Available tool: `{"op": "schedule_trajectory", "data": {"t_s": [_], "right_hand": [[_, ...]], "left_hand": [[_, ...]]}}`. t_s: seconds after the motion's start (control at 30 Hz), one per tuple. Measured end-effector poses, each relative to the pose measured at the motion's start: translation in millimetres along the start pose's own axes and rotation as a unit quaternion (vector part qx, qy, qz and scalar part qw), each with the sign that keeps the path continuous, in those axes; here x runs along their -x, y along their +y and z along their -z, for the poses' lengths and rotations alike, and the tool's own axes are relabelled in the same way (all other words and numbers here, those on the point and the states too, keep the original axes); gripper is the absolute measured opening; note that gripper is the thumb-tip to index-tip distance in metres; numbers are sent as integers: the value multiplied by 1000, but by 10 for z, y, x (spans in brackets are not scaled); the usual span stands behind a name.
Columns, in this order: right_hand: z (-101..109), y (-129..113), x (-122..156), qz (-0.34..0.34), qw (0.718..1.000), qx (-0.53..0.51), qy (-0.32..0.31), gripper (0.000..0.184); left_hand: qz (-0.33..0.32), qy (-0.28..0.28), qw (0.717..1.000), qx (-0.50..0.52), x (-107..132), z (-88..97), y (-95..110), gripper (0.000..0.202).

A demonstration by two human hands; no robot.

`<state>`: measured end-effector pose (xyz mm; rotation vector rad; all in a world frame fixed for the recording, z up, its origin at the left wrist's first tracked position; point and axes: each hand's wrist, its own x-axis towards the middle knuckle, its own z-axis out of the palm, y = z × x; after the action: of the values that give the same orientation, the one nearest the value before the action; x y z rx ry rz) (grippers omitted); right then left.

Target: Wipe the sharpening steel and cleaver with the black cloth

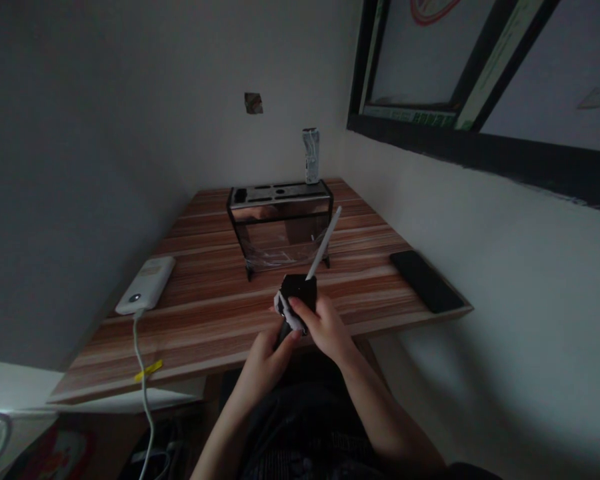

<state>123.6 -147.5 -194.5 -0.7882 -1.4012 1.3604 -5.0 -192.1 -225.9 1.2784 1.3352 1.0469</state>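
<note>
Both hands meet over the table's near edge around a dark object (300, 288) with a squarish black upper part. From its top a long, narrow, pale blade-like strip (324, 243) slants up to the right; I cannot tell its exact kind. My left hand (269, 357) is closed around the lower dark, handle-like end. My right hand (327, 327) grips the black part, thumb across its front. Crumpled whitish material (291, 319), cloth or paper, lies between the hands against the object. Just beyond stands a slotted metal-topped rack (280, 193) with dark legs and clear sides.
An upright, plastic-wrapped item (311, 157) stands at the rack's back right. On the wood-grain table (205, 267) lie a white power bank (147, 285) with a cable (143, 367) hanging over the edge, and a black phone (427, 280). Walls border the left, back and right.
</note>
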Motion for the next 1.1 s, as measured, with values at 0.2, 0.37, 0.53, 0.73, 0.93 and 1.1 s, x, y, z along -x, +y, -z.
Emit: {"op": "schedule_trajectory", "data": {"t_s": [0.2, 0.37, 0.53, 0.73, 0.93, 1.1], "right_hand": [[57, -30, 23, -20, 999, -25, -33, 34], [90, -17, 26, -54, 997, -37, -39, 36], [55, 40, 41, -51, 996, -67, -27, 35], [29, 84, 40, -42, 995, -90, -14, 35], [114, 101, 31, -22, 997, -67, -8, 33], [195, 91, 14, -14, 998, -52, 12, 34]], "left_hand": [[-37, 1, 999, -32, -14, 18, -9, 32], [-33, -14, 999, -31, 5, 1, -26, 33], [-24, -13, 999, -23, 28, -3, -53, 35], [-39, -27, 998, -48, 37, -1, -112, 35], [-71, -26, 993, -88, 23, -27, -68, 35], [-69, -50, 990, -109, 37, -6, -81, 37]]}}
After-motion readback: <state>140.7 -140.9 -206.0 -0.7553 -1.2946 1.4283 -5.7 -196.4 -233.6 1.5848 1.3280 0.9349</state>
